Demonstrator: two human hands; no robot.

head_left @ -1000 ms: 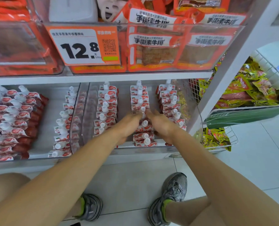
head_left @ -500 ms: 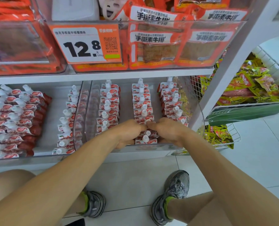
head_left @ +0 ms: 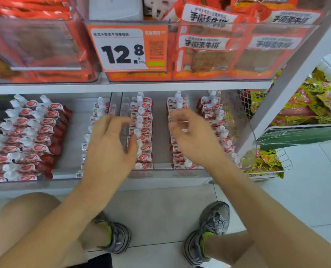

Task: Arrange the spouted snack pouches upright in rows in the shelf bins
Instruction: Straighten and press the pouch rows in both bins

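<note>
Left bin: red-and-white spouted snack pouches with white caps [head_left: 28,136] at frame left, packed but leaning, spouts tipped toward upper left; likely still to straighten.
Clear plastic shelf bin [head_left: 168,174]: centre of frame, three rows of pouches standing, spouts up, each row's long axis running front to back.
Left hand [head_left: 110,149]: over the row at the bin's left edge, fingers apart and loosely curled, holding nothing.
Right hand [head_left: 191,136]: over the middle row, fingers loosely curled, blurred; grip cannot be told.
Progress: seemingly near done.
</note>
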